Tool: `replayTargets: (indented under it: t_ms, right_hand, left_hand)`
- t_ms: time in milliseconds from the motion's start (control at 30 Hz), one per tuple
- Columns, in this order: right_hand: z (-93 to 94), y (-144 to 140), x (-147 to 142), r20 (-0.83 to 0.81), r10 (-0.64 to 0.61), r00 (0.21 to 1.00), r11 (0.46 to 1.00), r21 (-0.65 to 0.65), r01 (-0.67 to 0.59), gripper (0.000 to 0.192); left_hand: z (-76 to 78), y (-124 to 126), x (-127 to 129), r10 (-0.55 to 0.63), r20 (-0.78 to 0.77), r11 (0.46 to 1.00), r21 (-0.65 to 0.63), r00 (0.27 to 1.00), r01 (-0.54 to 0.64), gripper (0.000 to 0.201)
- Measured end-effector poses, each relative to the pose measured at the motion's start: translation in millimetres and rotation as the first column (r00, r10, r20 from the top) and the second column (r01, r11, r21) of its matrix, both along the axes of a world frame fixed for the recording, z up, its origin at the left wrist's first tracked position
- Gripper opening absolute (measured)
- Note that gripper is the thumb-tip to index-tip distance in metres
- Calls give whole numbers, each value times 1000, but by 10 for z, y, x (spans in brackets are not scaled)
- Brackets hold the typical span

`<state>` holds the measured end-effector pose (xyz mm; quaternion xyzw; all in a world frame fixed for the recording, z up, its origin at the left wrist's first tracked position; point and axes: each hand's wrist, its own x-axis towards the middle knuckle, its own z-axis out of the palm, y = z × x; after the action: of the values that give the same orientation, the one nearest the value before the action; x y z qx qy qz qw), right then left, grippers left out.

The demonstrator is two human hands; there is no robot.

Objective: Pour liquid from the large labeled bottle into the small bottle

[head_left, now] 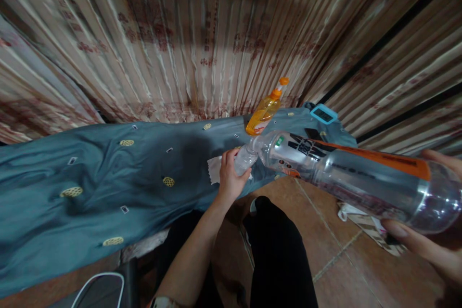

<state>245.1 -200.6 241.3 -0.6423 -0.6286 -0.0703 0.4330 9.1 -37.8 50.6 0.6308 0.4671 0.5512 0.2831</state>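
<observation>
My left hand (231, 176) is closed around a small clear plastic bottle (246, 159) that stands on the blue-green cloth. A large clear plastic bottle (368, 178) with an orange and black label is tipped nearly level, its neck at the small bottle's mouth. At the right edge my right hand (429, 245) grips its base, with fingers on both sides. Whether liquid passes between the two necks I cannot tell. Beside the small bottle lies a white paper piece (214, 169) with a zigzag edge. Just behind stands a pump bottle (263, 114) of yellow-orange liquid.
Pineapple-patterned cloth (144, 163) covers the narrow surface. A blue-framed digital clock (324, 113) and a dark flat object (313, 134) lie at its right end. Patterned curtains (173, 48) hang behind. Below is a tiled floor (321, 231) with a bag-like item (371, 231).
</observation>
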Motion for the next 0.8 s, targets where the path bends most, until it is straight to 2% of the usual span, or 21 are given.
replayTargets:
  t_ms: [233, 433, 567, 800]
  right_hand:
    - [-1, -6, 18, 46, -8, 999, 1000, -14, 9, 106]
    - [34, 26, -40, -14, -13, 1000, 1000, -6, 13, 109]
    - [61, 27, -91, 0, -14, 1000, 1000, -14, 14, 99]
    - [96, 25, -73, 50, 11, 999, 1000, -17, -10, 97]
  left_hand:
    - [1, -3, 2, -3, 5, 1000, 3, 1000, 3, 63]
    - [21, -7, -3, -10, 13, 1000, -6, 1000, 10, 63]
    - [15, -8, -2, -7, 12, 1000, -8, 1000, 7, 64]
    - [-2, -5, -3, -12, 16, 1000, -1, 1000, 12, 62]
